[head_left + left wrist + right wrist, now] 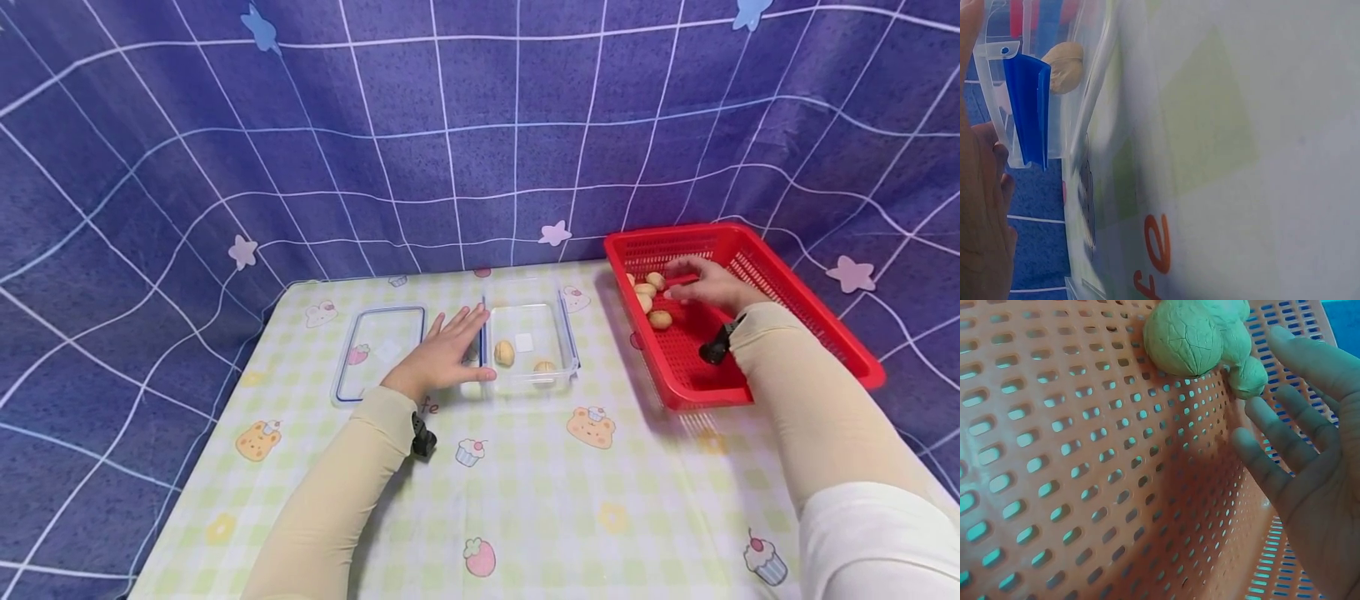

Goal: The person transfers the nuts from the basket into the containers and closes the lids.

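Note:
My left hand (447, 352), fingers spread, is at the left side of a clear plastic container (532, 383). Inside that container lie two walnuts, one on the left (504, 353) and one near the front (544, 367). The left wrist view shows the container's blue latch (1027, 109) hanging down beside the hand. Over at the right, my right hand (712, 287) reaches into a red slotted basket (817, 312). Its fingers are apart, just right of several walnuts (660, 319) grouped along the basket's left wall. From the right wrist, nothing shows between the fingertips and thumb.
A clear lid (381, 354) with a blue seal lies flat left of the container. The table wears a checked cloth (540, 517) with cartoon prints. Behind it hangs a blue curtain (480, 167) with white lines.

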`<move>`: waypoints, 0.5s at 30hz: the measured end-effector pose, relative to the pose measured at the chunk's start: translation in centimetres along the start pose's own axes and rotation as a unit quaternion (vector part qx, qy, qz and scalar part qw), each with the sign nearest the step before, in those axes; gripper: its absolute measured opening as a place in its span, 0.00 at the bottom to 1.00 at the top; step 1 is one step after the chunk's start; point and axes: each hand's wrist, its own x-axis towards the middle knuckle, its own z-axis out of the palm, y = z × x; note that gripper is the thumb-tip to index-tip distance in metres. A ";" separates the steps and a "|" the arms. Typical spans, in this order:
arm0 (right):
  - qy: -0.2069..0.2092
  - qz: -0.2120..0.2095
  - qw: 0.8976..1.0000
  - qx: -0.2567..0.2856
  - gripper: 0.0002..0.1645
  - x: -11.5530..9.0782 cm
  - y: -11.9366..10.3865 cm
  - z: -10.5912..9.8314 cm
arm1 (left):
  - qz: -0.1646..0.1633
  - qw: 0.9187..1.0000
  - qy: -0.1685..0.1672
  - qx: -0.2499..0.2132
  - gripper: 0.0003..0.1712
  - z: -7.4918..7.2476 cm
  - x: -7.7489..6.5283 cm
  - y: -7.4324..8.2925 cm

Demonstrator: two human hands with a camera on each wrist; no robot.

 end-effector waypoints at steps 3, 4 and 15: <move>0.000 -0.006 1.000 -0.009 0.35 0.3 0.2 0.0 | -0.003 1.000 -0.002 0.002 0.69 0.0 0.1 -0.1; 0.000 -0.007 1.000 -0.011 0.35 0.4 0.2 0.0 | -0.002 1.000 -0.001 0.001 0.70 0.0 0.1 -0.1; -0.017 -0.003 0.998 -0.063 0.38 0.9 0.0 0.3 | 0.002 1.000 0.001 0.003 0.71 0.1 0.1 0.0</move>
